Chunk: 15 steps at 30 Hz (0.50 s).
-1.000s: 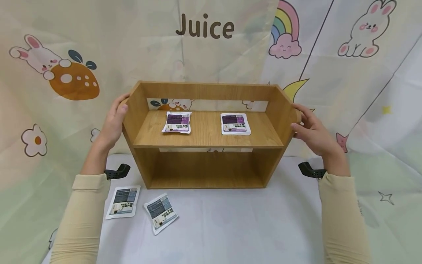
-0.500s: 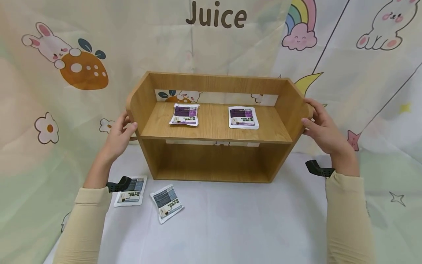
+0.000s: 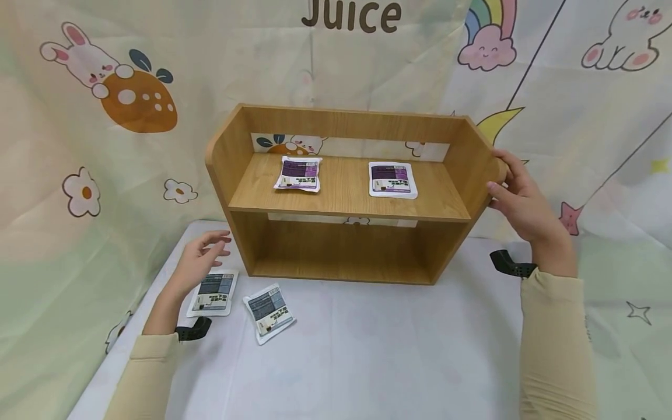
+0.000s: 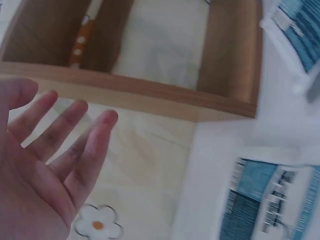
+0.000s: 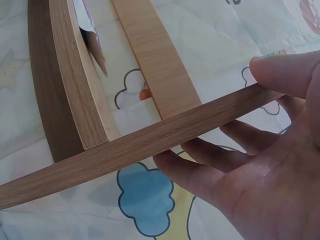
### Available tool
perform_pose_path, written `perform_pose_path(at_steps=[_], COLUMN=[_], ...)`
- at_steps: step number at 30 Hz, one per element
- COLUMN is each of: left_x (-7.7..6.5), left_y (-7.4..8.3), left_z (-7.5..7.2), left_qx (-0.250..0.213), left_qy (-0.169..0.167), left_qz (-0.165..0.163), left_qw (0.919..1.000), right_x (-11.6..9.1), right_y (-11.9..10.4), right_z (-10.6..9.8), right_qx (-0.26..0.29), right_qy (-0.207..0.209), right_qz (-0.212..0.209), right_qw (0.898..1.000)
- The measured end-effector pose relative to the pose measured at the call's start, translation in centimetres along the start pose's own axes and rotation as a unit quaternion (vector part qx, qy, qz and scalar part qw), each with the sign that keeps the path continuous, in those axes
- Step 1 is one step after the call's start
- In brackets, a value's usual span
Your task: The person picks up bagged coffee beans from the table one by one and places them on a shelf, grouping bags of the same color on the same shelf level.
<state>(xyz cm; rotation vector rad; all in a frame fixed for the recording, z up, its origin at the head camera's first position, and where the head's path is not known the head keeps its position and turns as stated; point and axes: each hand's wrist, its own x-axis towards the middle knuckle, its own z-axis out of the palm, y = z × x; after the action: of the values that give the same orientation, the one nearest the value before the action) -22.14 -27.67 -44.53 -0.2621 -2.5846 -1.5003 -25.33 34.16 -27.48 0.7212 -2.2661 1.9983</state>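
Note:
A two-tier wooden shelf point(image 3: 336, 204) stands in the middle of the head view. My right hand point(image 3: 532, 204) holds the edge of its right side panel point(image 5: 150, 132); in the right wrist view the thumb lies on one face and the fingers on the other. My left hand point(image 3: 202, 262) is off the shelf, near its lower left side, with fingers loosely extended and nothing in them. Below that hand lies a white pouch with a blue-grey label point(image 3: 214, 293), partly covered by the hand and wrist. A similar tilted pouch point(image 3: 269, 314) lies to its right.
On the shelf's upper board lie two purple-labelled pouches, one on the left point(image 3: 298, 174) and one on the right point(image 3: 392, 180). A white cloth covers the table point(image 3: 378, 350). Behind the shelf hangs a printed cloth backdrop point(image 3: 367, 70).
My left hand has let go of the shelf's left side and moved down toward the blue-grey pouches. The right hand keeps its hold. The head view has shifted slightly.

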Motion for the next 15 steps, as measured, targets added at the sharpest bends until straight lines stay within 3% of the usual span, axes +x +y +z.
perform_pose_path(at_steps=[9, 12, 15], left_x=[-2.8, -3.9, -4.9], left_y=[-4.7, -5.9, -6.9], left_z=[0.0, -0.3, -0.6], left_qx=[-0.028, -0.022, 0.005], left_qy=[-0.014, -0.005, 0.025], left_qz=[-0.053, -0.07, -0.079], left_qw=[0.9981, 0.9973, 0.9965], right_x=[0.2, 0.1, 0.1], right_y=[0.1, 0.2, 0.4], right_z=[0.0, 0.2, 0.4], right_qx=[-0.002, 0.0, 0.004], right_qy=[0.018, 0.013, 0.009], right_qz=[0.002, -0.002, -0.008], right_qw=[1.0, 1.0, 1.0])
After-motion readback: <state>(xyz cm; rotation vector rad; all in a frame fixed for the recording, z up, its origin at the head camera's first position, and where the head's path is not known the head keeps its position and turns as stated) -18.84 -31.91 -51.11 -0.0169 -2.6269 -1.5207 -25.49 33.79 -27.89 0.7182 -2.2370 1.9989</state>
